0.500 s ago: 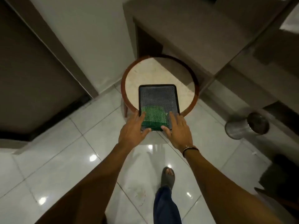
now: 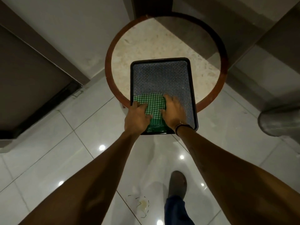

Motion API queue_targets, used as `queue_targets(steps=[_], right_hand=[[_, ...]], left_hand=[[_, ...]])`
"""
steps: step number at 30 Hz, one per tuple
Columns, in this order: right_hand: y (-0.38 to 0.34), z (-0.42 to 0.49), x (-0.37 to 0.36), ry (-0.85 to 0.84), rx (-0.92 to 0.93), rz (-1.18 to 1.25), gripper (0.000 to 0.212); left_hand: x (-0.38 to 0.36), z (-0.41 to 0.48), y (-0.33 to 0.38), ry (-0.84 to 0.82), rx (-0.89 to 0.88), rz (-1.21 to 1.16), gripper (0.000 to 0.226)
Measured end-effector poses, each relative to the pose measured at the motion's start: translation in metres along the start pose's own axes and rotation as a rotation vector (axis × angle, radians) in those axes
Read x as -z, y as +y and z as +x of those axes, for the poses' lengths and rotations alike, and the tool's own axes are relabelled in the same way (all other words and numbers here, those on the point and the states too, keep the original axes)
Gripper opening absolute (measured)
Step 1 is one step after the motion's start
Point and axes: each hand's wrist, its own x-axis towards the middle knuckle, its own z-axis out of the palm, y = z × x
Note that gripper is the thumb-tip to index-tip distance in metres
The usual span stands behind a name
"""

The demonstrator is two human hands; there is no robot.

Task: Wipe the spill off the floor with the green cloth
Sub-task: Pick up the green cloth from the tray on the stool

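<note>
Both hands, left hand (image 2: 138, 116) and right hand (image 2: 172, 111), lie open on the green cloth (image 2: 150, 103) (folded in its tray (image 2: 192, 101)), gathering it for the spill (image 2: 143, 204).

**Round table, tray on top, tiled floor below**

A round table (image 2: 162, 46) with a pale stone top and a reddish-brown rim carries a dark patterned tray (image 2: 162, 78), set toward the near edge and overhanging it. Below, the glossy white tiled floor (image 2: 56, 135) shows a small yellowish spill (image 2: 143, 204), ringed by thin dark marks, just beside a sandalled foot (image 2: 177, 182). At right, a metal bin (image 2: 279, 122) stands on the tiles.
</note>
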Motion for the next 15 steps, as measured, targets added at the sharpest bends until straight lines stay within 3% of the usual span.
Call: queue_targets(steps=[4, 7, 11, 15], right_hand=[[-0.018, -0.021, 0.012, 0.071, -0.031, 0.202, 0.053], [-0.044, -0.062, 0.034, 0.052, -0.072, 0.397, 0.049], [-0.092, -0.151, 0.067, -0.009, -0.099, 0.651, 0.048], [-0.145, -0.260, 0.085, -0.032, -0.107, 0.847, 0.047]], left_hand=[[0.010, -0.016, 0.000, 0.043, 0.036, -0.119, 0.064], [0.037, -0.045, 0.002, 0.053, 0.091, -0.408, 0.059], [0.090, -0.115, 0.000, -0.163, 0.235, -0.993, 0.053], [0.136, -0.212, -0.023, -0.360, 0.298, -1.227, 0.053]])
